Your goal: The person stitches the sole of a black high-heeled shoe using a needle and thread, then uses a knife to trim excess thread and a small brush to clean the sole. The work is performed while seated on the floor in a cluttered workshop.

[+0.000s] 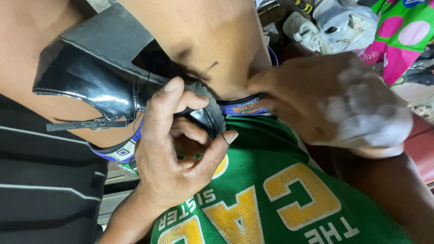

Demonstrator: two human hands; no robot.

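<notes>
We see one black glossy shoe (97, 86), lying upside down across our knees, its stitched sole edge running from the upper left down toward the middle of the view. One thin dark thread (220, 131) crosses that edge near the shoe's rounded end. One strap with a buckle (86, 125) sticks out below the shoe on the left.

Two hands are at work. Our left hand (174, 149) sits just under the shoe's rounded end, its fingers curled shut around the sole edge, with the thumb pressed on the upper and the forefinger touching the thread. Our right hand (334, 101) lies to the right of the shoe, well apart from the left one, pressed against the knee; whether it is pinching anything we cannot tell, since the fingertips are hidden.

The shoe is hemmed in by both legs and the green shirt (280, 199) below. At the upper right lie one white plastic bag (346, 22) and a pink and green spotted cloth (402, 27).
</notes>
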